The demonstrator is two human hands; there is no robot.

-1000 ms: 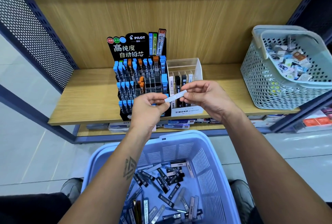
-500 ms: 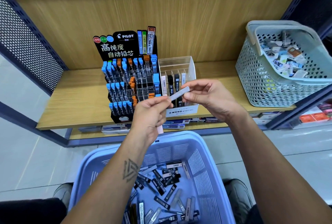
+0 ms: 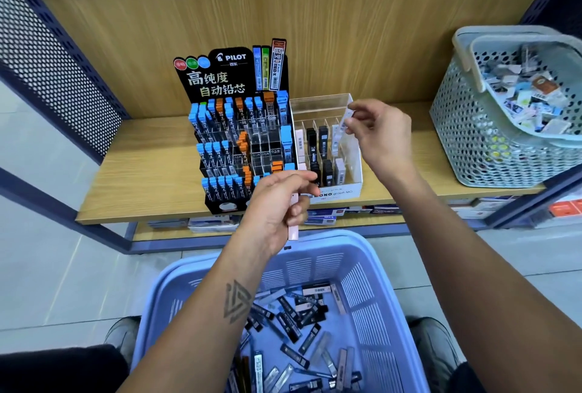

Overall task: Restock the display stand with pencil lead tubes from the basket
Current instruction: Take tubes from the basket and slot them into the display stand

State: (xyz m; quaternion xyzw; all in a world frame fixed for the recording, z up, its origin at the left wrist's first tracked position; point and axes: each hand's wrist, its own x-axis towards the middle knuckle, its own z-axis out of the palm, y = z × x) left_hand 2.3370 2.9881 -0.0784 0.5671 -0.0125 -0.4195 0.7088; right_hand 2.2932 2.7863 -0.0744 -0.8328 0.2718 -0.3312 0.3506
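over the clear stand [image 3: 327, 140] near the shelf's [image 3: 141, 172] front edge, the right hand [image 3: 382, 134] pinches a white tube [image 3: 346, 120] above its rightmost slots, the left hand [image 3: 277, 203] grips a pink tube [image 3: 293, 229], while many tubes lie in the basket [image 3: 371, 282] below, so restocking looks far from finished.

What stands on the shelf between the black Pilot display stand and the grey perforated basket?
In the head view, the clear Mono lead display box stands between the Pilot stand and the grey basket; bare shelf follows.
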